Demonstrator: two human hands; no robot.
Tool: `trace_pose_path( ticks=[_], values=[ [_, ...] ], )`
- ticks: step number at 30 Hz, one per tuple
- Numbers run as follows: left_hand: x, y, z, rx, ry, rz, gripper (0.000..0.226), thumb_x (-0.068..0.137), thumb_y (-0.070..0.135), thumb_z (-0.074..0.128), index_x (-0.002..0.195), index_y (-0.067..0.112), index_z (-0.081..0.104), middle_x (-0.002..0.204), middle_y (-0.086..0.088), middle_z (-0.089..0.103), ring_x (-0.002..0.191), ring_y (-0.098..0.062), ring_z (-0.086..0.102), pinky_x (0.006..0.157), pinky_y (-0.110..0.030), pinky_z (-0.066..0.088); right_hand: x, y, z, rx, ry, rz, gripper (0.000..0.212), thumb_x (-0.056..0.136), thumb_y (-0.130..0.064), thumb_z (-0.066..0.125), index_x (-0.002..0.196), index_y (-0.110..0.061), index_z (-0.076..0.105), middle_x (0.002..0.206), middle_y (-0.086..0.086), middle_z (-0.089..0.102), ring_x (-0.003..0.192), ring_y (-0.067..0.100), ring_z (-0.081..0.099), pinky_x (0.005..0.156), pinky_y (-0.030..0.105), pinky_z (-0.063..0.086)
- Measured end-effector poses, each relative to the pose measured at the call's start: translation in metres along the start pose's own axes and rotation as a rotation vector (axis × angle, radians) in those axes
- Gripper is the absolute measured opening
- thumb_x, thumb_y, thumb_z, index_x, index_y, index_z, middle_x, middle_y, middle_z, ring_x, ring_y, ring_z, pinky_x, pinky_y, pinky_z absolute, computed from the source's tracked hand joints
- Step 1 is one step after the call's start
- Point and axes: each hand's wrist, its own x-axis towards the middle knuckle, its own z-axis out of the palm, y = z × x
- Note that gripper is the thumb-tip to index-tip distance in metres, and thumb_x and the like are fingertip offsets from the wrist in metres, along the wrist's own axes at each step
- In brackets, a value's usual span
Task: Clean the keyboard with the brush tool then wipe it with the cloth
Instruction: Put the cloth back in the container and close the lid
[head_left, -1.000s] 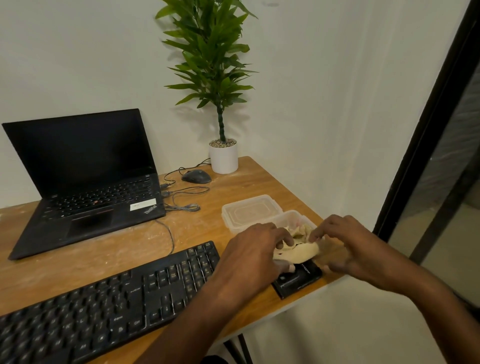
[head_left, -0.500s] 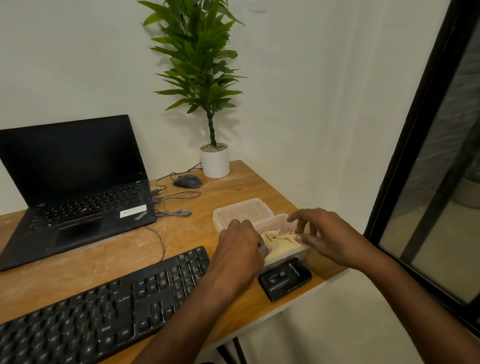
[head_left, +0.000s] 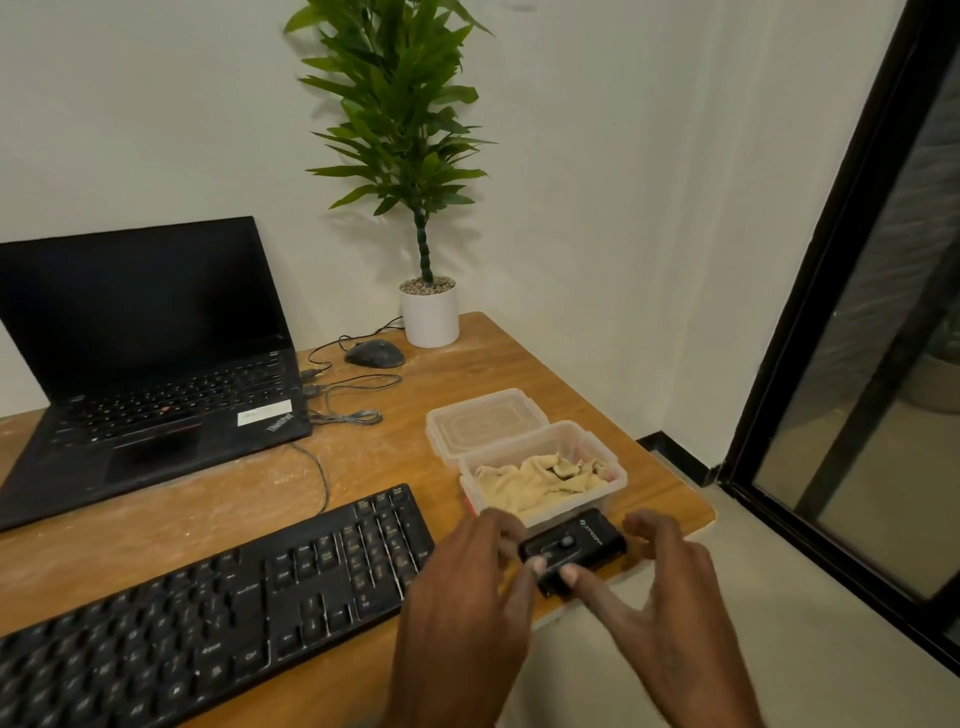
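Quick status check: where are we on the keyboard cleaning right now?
Done: the container is open, its lid set behind it, with the cloth lying inside. In hand: left hand and right hand are at the small black brush tool, fingertips touching it, not lifted. Left: brushing and wiping the keyboard; neither shows any start.

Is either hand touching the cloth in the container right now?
Apart. The head view shows the cloth lying alone in the container; the left hand and right hand are nearer, at the black device.
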Motion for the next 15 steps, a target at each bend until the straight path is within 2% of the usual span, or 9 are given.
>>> trace_pose_path(
  ticks=[2, 4, 7, 10, 12, 15],
  values=[
    [-0.011, -0.010, 0.009, -0.026, -0.012, -0.054, 0.023, 0.107, 0.033, 0.057, 0.104, 0.049, 0.042, 0.108, 0.027, 0.059, 0.101, 0.007, 0.058, 0.081, -0.012, 0.045, -0.007, -0.005, 0.016, -0.119, 0.031, -0.068, 0.104, 0.051, -0.085, 0.072, 0.135, -0.037, 0.033, 0.126, -0.012, 0.043, 0.115, 0.007, 0.034, 0.087, 0.029, 0.045],
    [-0.016, -0.014, 0.011, -0.037, -0.022, -0.117, 0.024, 0.110, 0.027, 0.048, 0.106, 0.049, 0.039, 0.115, 0.029, 0.060, 0.108, 0.006, 0.060, 0.087, -0.013, 0.043, -0.009, -0.005, 0.029, -0.250, 0.099, -0.145, 0.113, 0.050, -0.088, 0.067, 0.141, -0.029, 0.035, 0.133, -0.011, 0.048, 0.119, 0.012, 0.035, 0.095, 0.033, 0.046],
    [-0.020, -0.012, 0.011, -0.079, -0.035, -0.169, 0.025, 0.112, 0.027, 0.042, 0.111, 0.051, 0.035, 0.121, 0.033, 0.057, 0.111, 0.009, 0.058, 0.084, -0.008, 0.041, -0.006, 0.002, 0.042, -0.271, 0.201, -0.153, 0.100, 0.058, -0.063, 0.084, 0.138, -0.020, 0.044, 0.133, 0.000, 0.056, 0.120, 0.020, 0.043, 0.094, 0.038, 0.047],
    [-0.020, -0.006, 0.010, -0.147, -0.036, -0.202, 0.021, 0.113, 0.032, 0.043, 0.124, 0.050, 0.038, 0.127, 0.032, 0.058, 0.115, 0.009, 0.058, 0.088, -0.011, 0.043, -0.006, 0.005, 0.049, -0.190, 0.249, -0.151, 0.093, 0.054, -0.050, 0.091, 0.131, -0.016, 0.048, 0.126, 0.004, 0.059, 0.112, 0.017, 0.042, 0.086, 0.036, 0.050],
    [-0.021, -0.002, 0.010, -0.207, -0.040, -0.204, 0.021, 0.112, 0.037, 0.047, 0.126, 0.051, 0.040, 0.127, 0.033, 0.060, 0.117, 0.014, 0.059, 0.098, -0.013, 0.046, -0.011, 0.007, 0.050, -0.123, 0.283, -0.173, 0.093, 0.053, -0.054, 0.087, 0.128, -0.017, 0.047, 0.121, 0.002, 0.058, 0.107, 0.013, 0.041, 0.082, 0.032, 0.047],
    [-0.025, 0.006, 0.008, -0.312, -0.019, -0.194, 0.027, 0.106, 0.038, 0.061, 0.120, 0.054, 0.045, 0.120, 0.033, 0.065, 0.108, 0.022, 0.059, 0.093, -0.005, 0.049, -0.021, 0.002, 0.047, 0.003, 0.363, -0.209, 0.089, 0.056, -0.067, 0.068, 0.128, -0.019, 0.045, 0.115, -0.003, 0.052, 0.103, 0.016, 0.048, 0.079, 0.039, 0.054]
  ],
)
